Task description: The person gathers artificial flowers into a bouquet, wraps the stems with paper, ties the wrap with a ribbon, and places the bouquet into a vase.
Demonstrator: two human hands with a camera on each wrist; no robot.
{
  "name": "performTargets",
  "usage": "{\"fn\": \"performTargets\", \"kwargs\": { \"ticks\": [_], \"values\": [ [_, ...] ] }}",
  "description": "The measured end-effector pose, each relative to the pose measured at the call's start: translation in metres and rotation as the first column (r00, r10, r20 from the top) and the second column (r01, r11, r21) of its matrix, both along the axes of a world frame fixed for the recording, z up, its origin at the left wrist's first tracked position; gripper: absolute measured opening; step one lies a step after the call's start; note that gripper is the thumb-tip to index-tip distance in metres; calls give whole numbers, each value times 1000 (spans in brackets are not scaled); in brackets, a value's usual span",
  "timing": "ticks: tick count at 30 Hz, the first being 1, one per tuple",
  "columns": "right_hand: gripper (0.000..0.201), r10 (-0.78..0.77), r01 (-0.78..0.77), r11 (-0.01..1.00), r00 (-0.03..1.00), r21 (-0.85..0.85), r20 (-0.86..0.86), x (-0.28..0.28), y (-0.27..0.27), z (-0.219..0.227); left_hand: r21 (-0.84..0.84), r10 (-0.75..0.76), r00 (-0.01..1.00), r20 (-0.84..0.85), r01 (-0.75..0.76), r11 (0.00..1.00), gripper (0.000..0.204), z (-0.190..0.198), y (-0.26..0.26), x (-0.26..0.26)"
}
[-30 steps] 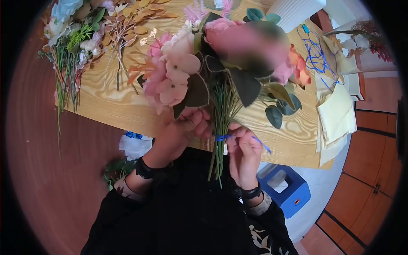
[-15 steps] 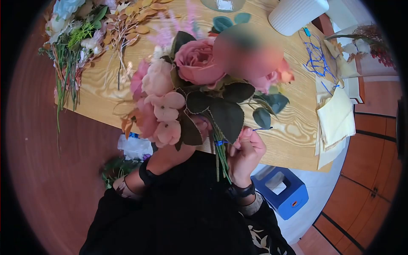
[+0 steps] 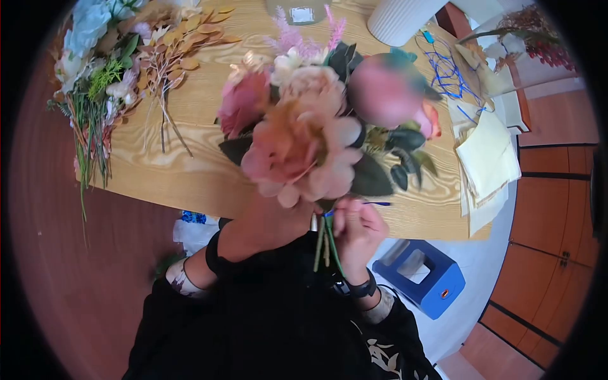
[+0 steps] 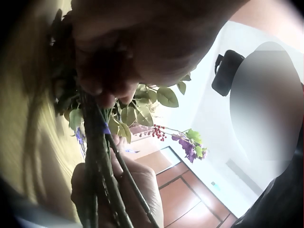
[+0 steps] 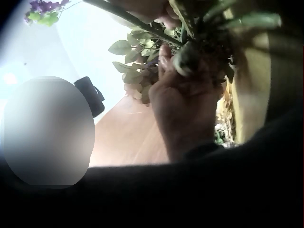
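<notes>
I see stems (image 3: 325,250) pointing bodyward over the table's (image 3: 190,183) near edge; left hand (image 3: 285,215) grips them, right hand (image 3: 360,229), alongside, pinches blue tie (image 3: 379,204).

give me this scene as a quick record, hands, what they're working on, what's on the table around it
work in hand: flower bouquet, stems pointing toward the person
binding: blue tie around the stems, one end loose
left hand: grips the stems below the blooms, partly hidden
right hand: pinches the blue tie
table, left: flower pile, tan leafy sprigs
table, right: cream sheets, tangled blue cord
table, far side: white ribbed container
</notes>
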State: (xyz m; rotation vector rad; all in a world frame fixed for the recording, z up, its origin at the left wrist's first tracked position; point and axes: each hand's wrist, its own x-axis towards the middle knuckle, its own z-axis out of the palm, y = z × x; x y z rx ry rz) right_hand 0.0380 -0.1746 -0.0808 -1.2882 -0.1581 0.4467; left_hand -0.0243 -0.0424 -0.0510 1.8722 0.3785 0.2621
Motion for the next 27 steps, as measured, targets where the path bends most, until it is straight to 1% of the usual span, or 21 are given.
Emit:
{"fn": "performTargets", "kwargs": {
  "ticks": [1, 2, 3, 4, 5, 6, 7, 9, 10, 11, 12, 13, 14, 16, 19, 20, 21, 22, 24, 26, 27],
  "values": [
    [24, 106, -103, 994, 992, -46, 71, -1, 1, -4, 143, 34, 996, 84, -46, 989, 23, 0, -3, -2],
    [20, 216, -217, 954, 976, -209, -29, -1, -3, 8, 279, 60, 984, 169, -106, 954, 19, 1, -5, -5],
    [20, 221, -223, 953, 975, -202, -35, 0, -4, 4, 285, 65, 985, 162, -109, 952, 19, 3, -5, -10],
    [18, 314, -255, 934, 921, -251, 231, 1, -2, -2, 338, 76, 993, 85, -100, 936, 19, 6, -3, -16],
    [16, 393, -271, 913, 787, -305, 475, 2, 0, -3, 389, 94, 996, 10, -90, 917, 19, 8, -1, -22],
    [5, 540, -304, 824, 675, -477, 503, 6, -5, 5, 219, 148, 978, 148, -178, 959, 20, -8, -3, -28],
    [5, 552, -323, 819, 667, -474, 499, 8, -2, 9, 222, 166, 976, 142, -195, 955, 20, -6, -2, -32],
    [15, 422, -194, 906, 376, -376, 825, 12, 6, 16, 263, 94, 985, 147, -130, 956, 22, 0, 1, -41],
    [26, 442, -239, 894, 329, -379, 835, 15, 7, 23, 265, 112, 983, 142, -147, 953, 22, -2, 2, -44],
    [26, 447, -255, 890, 322, -378, 835, 15, 8, 26, 310, 64, 979, 192, -123, 943, 24, -5, 3, -45],
    [27, 455, -261, 883, 278, -390, 846, 15, 8, 29, 355, 11, 971, 240, -98, 930, 26, -7, 3, -45],
    [29, 461, -261, 878, 233, -402, 856, 14, 7, 31, 354, 18, 970, 244, -107, 929, 26, -8, 1, -45],
    [29, 462, -263, 876, 224, -403, 858, 15, 8, 31, 342, 13, 973, 229, -93, 935, 26, -8, -1, -44],
    [30, 478, -290, 857, 145, -425, 866, 16, 8, 29, 327, 12, 976, 219, -85, 941, 26, -6, -3, -43],
    [29, 458, -281, 866, 119, -413, 881, 18, 12, 28, 343, 37, 985, 171, -95, 934, 20, 1, 1, -45],
    [29, 457, -282, 866, 114, -412, 882, 20, 15, 26, 354, -13, 985, 173, -50, 934, 19, 1, 5, -47],
    [28, 425, -262, 887, 145, -380, 894, 21, 18, 24, 365, -61, 983, 174, -7, 931, 18, 1, 8, -47],
    [28, 391, -241, 907, 174, -346, 904, 23, 21, 22, 367, -57, 982, 178, -13, 930, 18, 1, 8, -46],
    [28, 390, -266, 902, 169, -339, 905, 25, 29, 21, 458, -45, 952, 303, -104, 883, 15, -2, 10, -42],
    [28, 390, -290, 897, 163, -334, 906, 27, 35, 25, 423, -16, 955, 297, -117, 899, 13, -5, 11, -42],
    [25, 426, -313, 881, 195, -356, 883, 27, 37, 30, 381, 13, 958, 286, -126, 916, 12, -6, 10, -43]
  ]
}}
